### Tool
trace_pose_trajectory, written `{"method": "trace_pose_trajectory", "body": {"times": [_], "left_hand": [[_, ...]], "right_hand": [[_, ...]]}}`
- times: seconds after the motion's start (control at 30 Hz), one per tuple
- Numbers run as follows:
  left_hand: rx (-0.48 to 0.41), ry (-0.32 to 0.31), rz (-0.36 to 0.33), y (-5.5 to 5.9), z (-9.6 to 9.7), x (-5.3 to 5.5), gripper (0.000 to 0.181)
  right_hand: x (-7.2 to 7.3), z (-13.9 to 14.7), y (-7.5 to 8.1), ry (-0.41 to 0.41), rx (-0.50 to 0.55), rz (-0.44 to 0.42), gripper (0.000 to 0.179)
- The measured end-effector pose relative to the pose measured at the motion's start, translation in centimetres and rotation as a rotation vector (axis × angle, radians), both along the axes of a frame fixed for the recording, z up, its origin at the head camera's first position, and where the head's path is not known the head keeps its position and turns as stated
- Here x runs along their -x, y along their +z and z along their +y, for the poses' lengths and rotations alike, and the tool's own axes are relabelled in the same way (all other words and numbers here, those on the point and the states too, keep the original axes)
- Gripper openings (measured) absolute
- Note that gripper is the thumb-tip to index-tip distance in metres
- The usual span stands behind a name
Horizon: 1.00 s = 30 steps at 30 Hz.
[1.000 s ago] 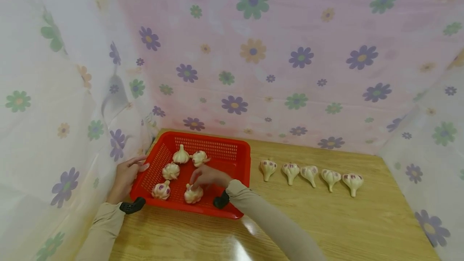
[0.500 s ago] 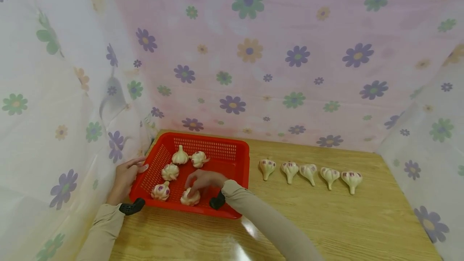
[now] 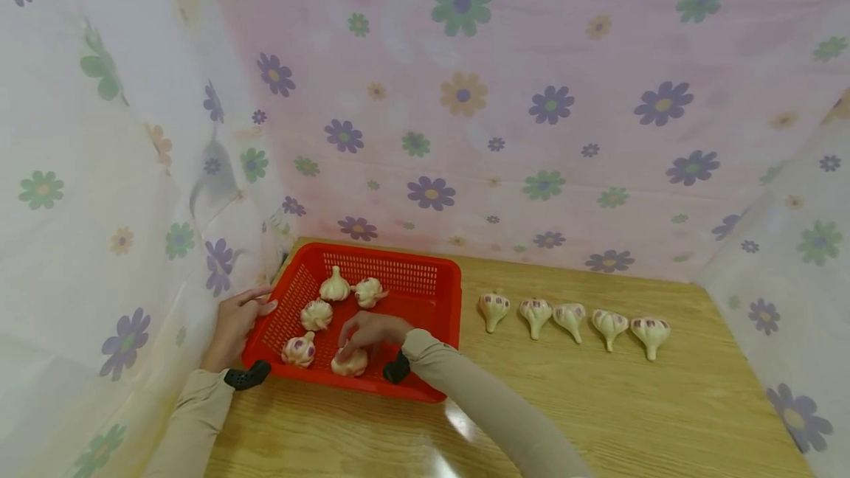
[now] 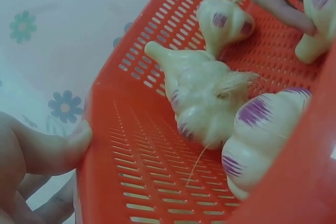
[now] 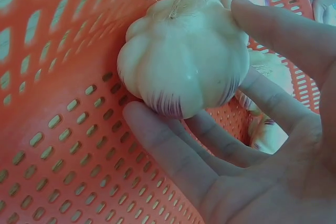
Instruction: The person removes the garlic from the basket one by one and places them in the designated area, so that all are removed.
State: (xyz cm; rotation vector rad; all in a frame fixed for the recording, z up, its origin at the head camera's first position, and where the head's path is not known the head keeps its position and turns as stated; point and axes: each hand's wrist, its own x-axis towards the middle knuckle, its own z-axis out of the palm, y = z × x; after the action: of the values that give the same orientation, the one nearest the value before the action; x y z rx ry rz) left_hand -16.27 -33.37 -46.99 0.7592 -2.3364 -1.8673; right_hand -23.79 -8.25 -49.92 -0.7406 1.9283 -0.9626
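Observation:
A garlic bulb [image 5: 181,59] with purple streaks and a root tuft is held in my right hand [image 3: 375,330], low inside the red plastic basket [image 3: 432,371]. In the right wrist view the thumb lies on one side of it and the fingers [image 5: 173,150] curl under the other. My left hand [image 3: 232,327] pinches the basket's left rim, thumb [image 4: 68,148] against the edge. Several other bulbs lie in the basket: a front-left one [image 3: 299,350], one behind it [image 3: 316,313], an upright one [image 3: 335,286] and a back one [image 3: 369,291].
Several garlic bulbs, such as the leftmost [image 3: 493,308] and rightmost [image 3: 651,332], lie in a row on the wooden table [image 3: 598,404], right of the basket. Flowered cloth [image 3: 505,80] hangs behind and on both sides. The basket stands close to the left cloth.
The right hand has moved slightly left, and the bulb under it has shifted and turned a little. My left hand stays on the rim.

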Motion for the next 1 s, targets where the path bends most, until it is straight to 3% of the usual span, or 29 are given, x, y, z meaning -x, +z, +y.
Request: {"method": "trace_pose_trajectory", "body": {"times": [0.3,0.6,1.0], "left_hand": [[-0.006,-0.004,0.002,0.1,0.2,-0.2,0.047],[-0.018,-0.005,-0.005,0.2,0.2,0.0,0.048],[-0.002,-0.001,-0.003,0.1,0.0,0.0,0.048]], "right_hand": [[0.2,0.3,-0.1,0.024,-0.007,-0.023,0.015],[0.3,0.8,-0.3,0.007,0.006,-0.04,0.006],[0.3,1.7,1.4,0.031,0.056,-0.036,0.006]]}}
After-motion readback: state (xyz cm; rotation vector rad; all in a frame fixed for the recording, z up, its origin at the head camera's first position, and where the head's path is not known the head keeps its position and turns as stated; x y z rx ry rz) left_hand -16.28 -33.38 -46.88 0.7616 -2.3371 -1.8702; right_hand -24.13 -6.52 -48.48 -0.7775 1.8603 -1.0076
